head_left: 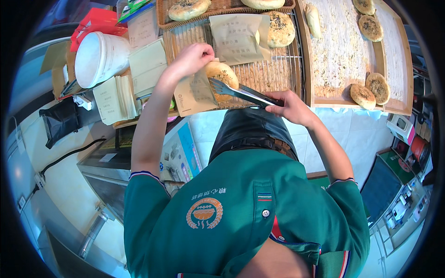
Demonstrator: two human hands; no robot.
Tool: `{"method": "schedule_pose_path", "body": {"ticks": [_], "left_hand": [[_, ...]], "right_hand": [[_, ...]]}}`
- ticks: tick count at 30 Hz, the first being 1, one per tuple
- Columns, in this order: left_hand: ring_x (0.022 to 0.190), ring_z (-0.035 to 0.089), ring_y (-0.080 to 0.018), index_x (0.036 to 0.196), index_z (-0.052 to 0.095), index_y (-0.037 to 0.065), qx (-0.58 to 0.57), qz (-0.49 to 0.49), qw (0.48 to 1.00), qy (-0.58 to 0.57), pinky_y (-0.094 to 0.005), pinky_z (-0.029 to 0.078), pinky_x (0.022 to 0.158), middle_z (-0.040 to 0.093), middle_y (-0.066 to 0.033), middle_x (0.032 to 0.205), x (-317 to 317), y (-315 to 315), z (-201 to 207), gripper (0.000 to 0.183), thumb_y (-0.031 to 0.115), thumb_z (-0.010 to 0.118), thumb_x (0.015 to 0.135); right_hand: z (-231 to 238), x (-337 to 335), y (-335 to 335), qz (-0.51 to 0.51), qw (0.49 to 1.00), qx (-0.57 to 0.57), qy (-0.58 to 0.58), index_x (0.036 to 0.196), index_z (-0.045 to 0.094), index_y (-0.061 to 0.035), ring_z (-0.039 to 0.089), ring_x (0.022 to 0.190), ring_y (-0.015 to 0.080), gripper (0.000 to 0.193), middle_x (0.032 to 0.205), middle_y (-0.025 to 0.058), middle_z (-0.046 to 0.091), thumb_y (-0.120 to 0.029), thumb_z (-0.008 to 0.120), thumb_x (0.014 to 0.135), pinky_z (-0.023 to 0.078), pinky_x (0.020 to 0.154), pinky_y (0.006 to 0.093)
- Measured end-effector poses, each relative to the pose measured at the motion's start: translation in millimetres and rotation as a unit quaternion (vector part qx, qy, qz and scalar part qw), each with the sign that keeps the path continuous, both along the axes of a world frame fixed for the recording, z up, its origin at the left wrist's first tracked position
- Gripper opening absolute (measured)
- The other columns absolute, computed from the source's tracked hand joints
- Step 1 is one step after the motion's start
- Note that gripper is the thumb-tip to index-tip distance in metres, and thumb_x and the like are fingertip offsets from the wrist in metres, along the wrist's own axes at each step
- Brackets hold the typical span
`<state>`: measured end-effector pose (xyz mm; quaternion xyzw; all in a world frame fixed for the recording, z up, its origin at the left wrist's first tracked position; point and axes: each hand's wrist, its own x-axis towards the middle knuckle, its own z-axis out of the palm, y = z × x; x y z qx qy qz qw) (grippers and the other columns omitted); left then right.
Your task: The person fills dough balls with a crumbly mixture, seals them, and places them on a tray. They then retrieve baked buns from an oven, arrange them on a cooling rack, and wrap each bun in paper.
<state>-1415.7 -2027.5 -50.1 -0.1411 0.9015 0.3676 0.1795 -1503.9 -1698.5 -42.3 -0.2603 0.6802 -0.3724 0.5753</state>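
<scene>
My right hand is closed round the dark handle of a pair of tongs. Their metal ends are at a round, golden sesame flatbread, which sits partly inside a brown paper bag. Beside the bag's upper edge my left hand is closed, its fingers pinching the paper near the bread. A second paper bag lies just beyond on the wire rack, with part of a bread showing at its opening. Another seeded flatbread rests to its right.
Stacked paper bags and a white bucket stand at the left. A wicker basket with breads is at the back. Wooden trays holding several flatbreads fill the right. The counter's front edge is close to my waist.
</scene>
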Motion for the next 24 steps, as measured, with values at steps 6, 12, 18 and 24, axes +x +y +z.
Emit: {"method": "schedule_pose_path", "body": {"ticks": [6, 12, 18, 24], "left_hand": [[0.097, 0.061, -0.0266, 0.087, 0.061, 0.003, -0.125, -0.080, 0.971, 0.188, -0.0500, 0.029, 0.110, 0.061, -0.0091, 0.088, 0.2, 34.6, 39.9, 0.008, 0.011, 0.057, 0.088], [0.105, 0.059, -0.0177, 0.086, 0.068, 0.009, -0.245, -0.249, 0.923, 0.158, -0.0530, 0.012, 0.120, 0.065, -0.0037, 0.093, -7.5, 72.5, 64.5, 0.011, 0.017, 0.061, 0.087], [0.104, 0.058, -0.0200, 0.119, 0.053, 0.002, 0.031, 0.356, 0.798, 0.486, -0.0419, 0.039, 0.107, 0.055, -0.0097, 0.118, 58.5, 62.0, 22.7, 0.032, 0.013, 0.062, 0.090], [0.079, 0.064, -0.0161, 0.109, 0.058, 0.001, 0.385, 0.614, 0.655, 0.213, -0.0328, 0.058, 0.065, 0.063, -0.0071, 0.095, 104.6, 76.8, -55.2, 0.026, 0.022, 0.044, 0.102]], "right_hand": [[30.7, -14.5, -14.8, 0.045, 0.988, -0.058, 0.139, 0.121, 0.062, 0.0018, 0.064, 0.075, 0.0198, 0.041, 0.093, 0.0191, 0.070, -0.010, 0.070, 0.083, 0.050, 0.072, 0.0328], [43.5, -18.2, -50.8, 0.071, 0.986, -0.040, 0.143, 0.120, 0.062, 0.0027, 0.061, 0.070, 0.0164, 0.039, 0.089, 0.0151, 0.070, -0.010, 0.070, 0.084, 0.050, 0.069, 0.0315], [26.9, -24.4, -70.0, -0.007, 0.999, -0.027, -0.038, 0.123, 0.062, 0.0022, 0.053, 0.062, 0.0059, 0.037, 0.079, 0.0008, 0.063, -0.011, 0.067, 0.089, 0.046, 0.057, 0.0227], [23.1, -40.1, -87.1, 0.011, 0.988, 0.024, -0.153, 0.122, 0.061, 0.0034, 0.057, 0.063, 0.0063, 0.034, 0.081, 0.0018, 0.066, -0.012, 0.064, 0.091, 0.047, 0.060, 0.0198]]}}
